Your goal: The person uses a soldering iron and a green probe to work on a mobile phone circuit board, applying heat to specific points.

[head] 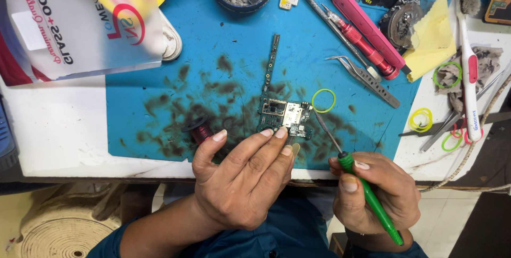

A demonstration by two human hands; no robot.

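Your left hand (242, 175), fingers spread, pins the circuit board (285, 117) to the blue mat (223, 93) while your right hand (375, 191), closed around a green-handled screwdriver (362, 183), brings its tip to the board's edge.

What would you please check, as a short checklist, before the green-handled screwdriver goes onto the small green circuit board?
1. Left hand steadies the small green circuit board on the blue work mat: ok, fingertips on its near edge.
2. Right hand grips the green-handled screwdriver: ok.
3. Tip seated on a screw: cannot tell, too small.
4. Yellow rubber band clear of the board: ok, beside it.
5. Small spool of dark red wire clear of the board: ok.
6. Mat clean: not ok, dark smudges.
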